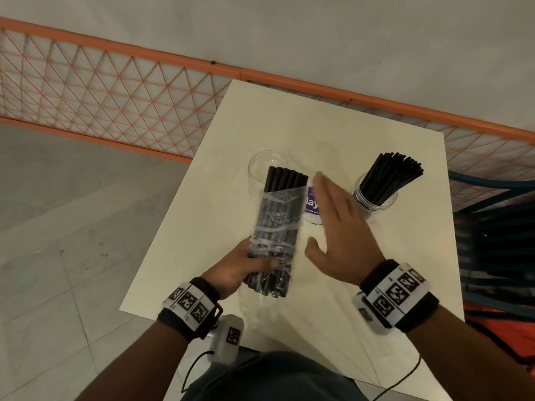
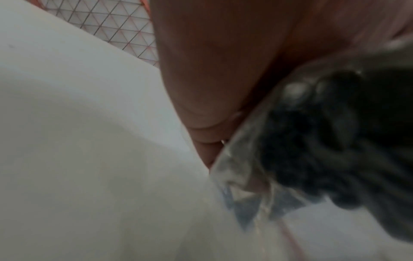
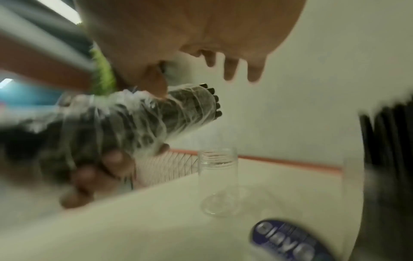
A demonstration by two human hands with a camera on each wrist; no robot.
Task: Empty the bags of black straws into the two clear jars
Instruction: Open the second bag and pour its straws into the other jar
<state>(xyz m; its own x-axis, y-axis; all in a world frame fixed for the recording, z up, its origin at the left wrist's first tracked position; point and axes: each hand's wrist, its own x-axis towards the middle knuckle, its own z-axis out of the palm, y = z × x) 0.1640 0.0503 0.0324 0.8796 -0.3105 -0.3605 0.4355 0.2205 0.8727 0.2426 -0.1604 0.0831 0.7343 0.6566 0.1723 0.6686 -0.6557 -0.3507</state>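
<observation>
My left hand [image 1: 246, 270] grips the lower end of a clear plastic bag of black straws [image 1: 275, 227], held over the table with the straw tips sticking out of its open far end. That bag [image 3: 134, 120] also shows in the right wrist view, and blurred in the left wrist view [image 2: 324, 141]. Behind the tips stands an empty clear jar [image 1: 266, 175] [image 3: 218, 181]. A second clear jar [image 1: 375, 195] at the right is full of black straws [image 1: 390, 175]. My right hand [image 1: 335, 227] hovers flat with straight fingers just right of the bag, holding nothing.
A white item with a purple label [image 1: 312, 205] [image 3: 288, 242] lies between the jars. The cream table [image 1: 318, 125] backs onto an orange mesh fence [image 1: 101, 88]. A dark woven chair [image 1: 498, 233] stands at the right, grey tiled floor at the left.
</observation>
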